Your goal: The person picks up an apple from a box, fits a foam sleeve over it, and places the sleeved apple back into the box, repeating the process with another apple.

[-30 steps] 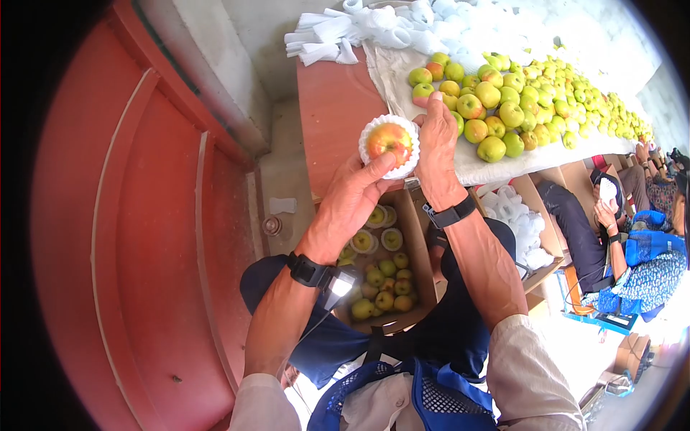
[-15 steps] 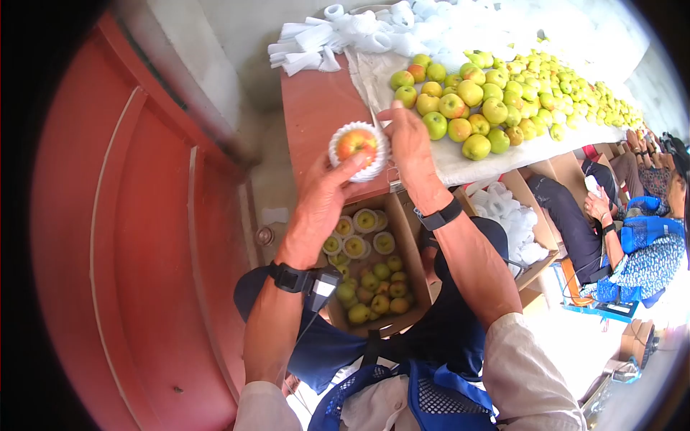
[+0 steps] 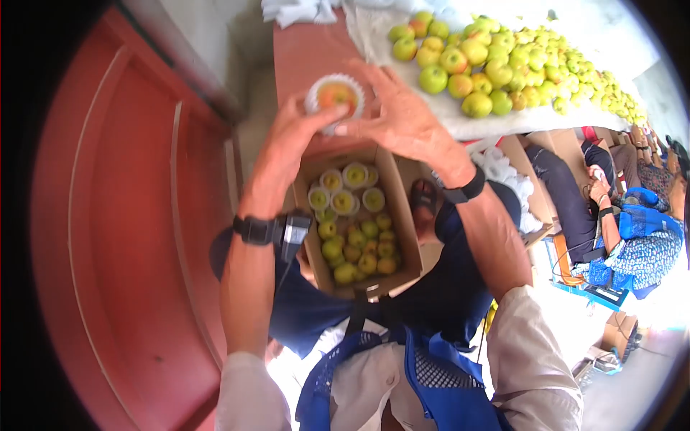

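Netted apple (image 3: 336,96) above the box (image 3: 411,241)
Left hand (image 3: 291,133) grips it; right hand (image 3: 402,118), fingers spread, touches its net. Motion blur hides its stem; its top faces the camera, but its long axis is unclear.

Glare washes out the right; hands (image 3: 402,122) blur; edges curve darkly.

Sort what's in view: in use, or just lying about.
In use:
- netted apple, in left hand
- right hand, beside it
- apple carton
- apple pile
- white netting

Apparently lying about:
- brown box, far right
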`<state>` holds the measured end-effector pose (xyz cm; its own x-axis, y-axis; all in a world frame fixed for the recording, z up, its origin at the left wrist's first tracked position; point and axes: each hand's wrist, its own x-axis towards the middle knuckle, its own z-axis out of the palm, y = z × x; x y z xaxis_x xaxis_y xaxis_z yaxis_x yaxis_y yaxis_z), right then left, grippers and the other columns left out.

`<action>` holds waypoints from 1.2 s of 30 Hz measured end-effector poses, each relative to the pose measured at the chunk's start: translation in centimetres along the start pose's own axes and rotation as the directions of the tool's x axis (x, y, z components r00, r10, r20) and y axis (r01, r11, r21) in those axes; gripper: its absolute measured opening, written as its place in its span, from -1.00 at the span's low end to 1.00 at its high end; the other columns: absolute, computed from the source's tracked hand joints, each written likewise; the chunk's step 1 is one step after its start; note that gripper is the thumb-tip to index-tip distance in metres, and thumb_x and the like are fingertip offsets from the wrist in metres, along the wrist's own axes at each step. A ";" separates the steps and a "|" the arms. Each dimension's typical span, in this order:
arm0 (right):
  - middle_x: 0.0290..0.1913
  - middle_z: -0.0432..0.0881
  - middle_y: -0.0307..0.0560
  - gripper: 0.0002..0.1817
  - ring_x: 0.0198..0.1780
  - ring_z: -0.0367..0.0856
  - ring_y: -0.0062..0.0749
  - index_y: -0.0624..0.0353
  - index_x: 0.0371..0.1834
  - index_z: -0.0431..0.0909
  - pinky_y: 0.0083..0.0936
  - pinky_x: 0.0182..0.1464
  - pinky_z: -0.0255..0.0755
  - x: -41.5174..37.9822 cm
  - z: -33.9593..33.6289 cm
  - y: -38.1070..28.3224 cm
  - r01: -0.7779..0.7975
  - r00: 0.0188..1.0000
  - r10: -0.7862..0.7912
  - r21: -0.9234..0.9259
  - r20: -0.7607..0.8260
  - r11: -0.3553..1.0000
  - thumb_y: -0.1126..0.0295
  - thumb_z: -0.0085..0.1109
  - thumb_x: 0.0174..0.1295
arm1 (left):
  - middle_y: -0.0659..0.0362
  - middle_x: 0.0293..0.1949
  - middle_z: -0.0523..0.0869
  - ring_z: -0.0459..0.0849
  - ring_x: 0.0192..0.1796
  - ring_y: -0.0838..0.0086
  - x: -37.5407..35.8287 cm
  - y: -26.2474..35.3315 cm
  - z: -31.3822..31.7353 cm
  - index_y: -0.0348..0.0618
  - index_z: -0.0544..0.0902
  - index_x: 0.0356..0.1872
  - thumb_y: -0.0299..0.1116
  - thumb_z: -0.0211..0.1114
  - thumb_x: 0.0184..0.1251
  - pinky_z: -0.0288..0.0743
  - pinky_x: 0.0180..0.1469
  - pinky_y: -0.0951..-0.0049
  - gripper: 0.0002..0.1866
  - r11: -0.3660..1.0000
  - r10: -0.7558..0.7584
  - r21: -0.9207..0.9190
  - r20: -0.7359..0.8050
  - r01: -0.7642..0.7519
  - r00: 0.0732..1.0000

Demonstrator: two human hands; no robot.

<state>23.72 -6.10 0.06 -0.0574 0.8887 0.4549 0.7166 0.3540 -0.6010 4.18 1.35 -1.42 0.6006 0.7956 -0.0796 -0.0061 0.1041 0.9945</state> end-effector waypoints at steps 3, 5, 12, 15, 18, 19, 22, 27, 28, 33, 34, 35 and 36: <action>0.11 0.56 0.08 -0.12 0.07 0.65 0.14 -0.03 0.49 0.34 -0.11 0.07 0.61 -1.2 1.2 0.4 0.027 1.000 -0.026 -0.126 0.010 0.992 0.04 0.54 0.09 | 0.14 0.14 0.70 0.70 0.13 0.47 -0.9 0.7 1.1 -0.28 0.51 0.34 -0.15 0.51 0.34 0.61 0.09 0.43 -0.34 0.997 -0.026 0.069 0.005 0.025 1.000; 0.15 0.55 0.14 -0.11 0.06 0.65 0.17 -0.09 0.51 0.33 -0.09 0.08 0.60 -1.9 1.3 0.0 0.002 0.998 0.007 -0.143 0.062 0.990 0.10 0.55 0.08 | 0.14 0.12 0.70 0.71 0.09 0.49 -0.4 -0.3 1.0 -0.31 0.50 0.35 -0.14 0.53 0.31 0.61 0.06 0.45 -0.31 0.992 -0.050 0.115 -0.005 0.050 0.999; 0.04 0.55 0.08 -0.26 -0.04 0.69 0.15 -0.12 0.33 0.42 -0.07 -0.05 0.63 -2.6 2.9 0.4 0.016 0.998 0.000 -0.254 0.063 0.967 0.18 0.55 0.04 | 0.19 0.01 0.71 0.68 -0.01 0.59 -0.6 -1.0 1.0 -0.25 0.58 0.21 -0.12 0.59 0.21 0.55 -0.05 0.54 -0.37 0.954 -0.025 0.301 0.043 0.010 0.999; -0.02 0.54 0.03 -0.39 -0.11 0.70 0.12 -0.07 0.17 0.46 -0.06 -0.15 0.65 -2.8 3.1 -0.4 0.013 1.000 -0.007 -0.283 0.021 0.959 0.20 0.53 0.03 | 0.18 -0.01 0.71 0.67 -0.01 0.59 -0.4 -1.5 0.5 -0.25 0.58 0.19 -0.10 0.60 0.20 0.56 -0.07 0.53 -0.36 0.954 -0.013 0.301 0.075 -0.010 0.997; -0.03 0.54 0.05 -0.43 -0.13 0.70 0.13 -0.06 0.12 0.47 -0.05 -0.16 0.64 -2.8 3.2 -0.8 0.006 1.000 -0.007 -0.262 -0.005 0.965 0.23 0.51 0.03 | 0.15 0.01 0.70 0.68 -0.01 0.57 0.1 -2.1 0.1 -0.28 0.52 0.26 -0.08 0.61 0.18 0.57 -0.09 0.51 -0.27 0.956 0.015 0.289 0.100 -0.043 0.995; -0.03 0.54 0.05 -0.44 -0.14 0.70 0.14 -0.06 0.11 0.47 -0.05 -0.17 0.64 -2.8 3.4 -0.8 0.020 0.999 -0.026 -0.235 -0.022 0.972 0.23 0.51 0.03 | 0.14 0.02 0.70 0.68 -0.02 0.55 0.0 -2.4 -0.1 -0.31 0.47 0.31 -0.07 0.61 0.17 0.57 -0.10 0.49 -0.21 0.958 0.038 0.280 0.088 -0.062 0.995; -0.07 0.54 0.05 -0.47 -0.15 0.69 0.12 -0.04 0.07 0.49 -0.08 -0.19 0.63 -3.0 3.2 -1.8 0.007 1.000 -0.005 -0.220 0.008 0.975 0.24 0.50 0.01 | 0.12 -0.02 0.69 0.68 -0.06 0.55 -1.8 -1.9 0.7 -0.39 0.40 0.37 -0.07 0.61 0.17 0.57 -0.12 0.51 -0.13 0.918 0.097 0.393 -0.112 -0.046 0.989; -0.11 0.56 0.07 -0.46 -0.13 0.68 0.09 -0.02 0.06 0.52 -0.10 -0.12 0.61 -3.5 4.3 -1.1 -0.004 0.999 0.012 -0.239 0.033 0.971 0.25 0.49 -0.02 | 0.07 -0.02 0.66 0.65 -0.06 0.50 -1.6 -2.8 -0.6 -0.49 0.36 0.39 0.01 0.63 0.13 0.56 -0.12 0.50 -0.02 0.906 0.053 0.421 -0.005 -0.046 0.999; -0.11 0.56 0.08 -0.46 -0.12 0.67 0.08 0.00 0.06 0.52 -0.09 -0.09 0.60 -3.7 4.6 -1.1 -0.011 0.999 0.018 -0.211 0.031 0.977 0.26 0.48 -0.03 | 0.05 -0.02 0.65 0.64 -0.05 0.48 -1.6 -2.9 -0.9 -0.50 0.35 0.38 0.05 0.65 0.11 0.55 -0.11 0.50 0.01 0.900 0.040 0.433 0.039 -0.053 0.998; -0.08 0.57 0.13 -0.43 -0.04 0.64 0.11 0.09 0.08 0.50 -0.09 0.00 0.57 -4.7 5.5 -1.4 -0.117 0.991 0.124 -0.131 0.049 0.984 0.23 0.46 -0.03 | 0.03 -0.04 0.67 0.65 -0.07 0.50 -2.2 -3.2 -2.0 -0.51 0.33 0.42 0.17 0.65 0.09 0.53 -0.10 0.53 0.11 0.889 0.032 0.454 0.059 -0.056 0.998; -0.06 0.57 0.16 -0.41 0.00 0.62 0.14 0.12 0.10 0.49 -0.08 0.04 0.56 -4.8 5.8 -1.3 -0.193 0.975 0.204 -0.108 0.091 0.975 0.21 0.45 -0.03 | 0.04 -0.04 0.68 0.66 -0.09 0.52 -2.3 -3.2 -2.1 -0.50 0.31 0.44 0.21 0.65 0.08 0.52 -0.10 0.54 0.14 0.883 0.038 0.468 0.011 -0.039 0.999; -0.06 0.57 0.16 -0.41 0.00 0.62 0.14 0.12 0.10 0.49 -0.08 0.04 0.56 -5.1 6.1 -0.9 -0.190 0.975 0.201 -0.110 0.096 0.976 0.21 0.45 -0.03 | 0.04 -0.04 0.68 0.66 -0.09 0.52 -2.3 -3.0 -2.3 -0.50 0.31 0.44 0.21 0.65 0.08 0.52 -0.10 0.54 0.14 0.885 0.039 0.464 0.006 -0.037 0.999; -0.04 0.56 0.19 -0.38 0.04 0.60 0.18 0.14 0.13 0.48 -0.07 0.08 0.53 -5.5 6.4 -0.5 -0.216 0.966 0.232 -0.139 0.110 0.966 0.19 0.45 -0.02 | 0.05 -0.06 0.69 0.66 -0.10 0.53 -2.1 -2.8 -2.5 -0.50 0.37 0.42 0.13 0.61 0.18 0.51 -0.11 0.55 0.03 0.873 0.070 0.487 -0.063 -0.030 0.996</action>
<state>19.22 -9.32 -6.37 0.0338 0.9731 0.2278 0.8016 0.1098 -0.5877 0.94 0.82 -4.21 0.5467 0.8372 -0.0137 0.3662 -0.2243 0.9031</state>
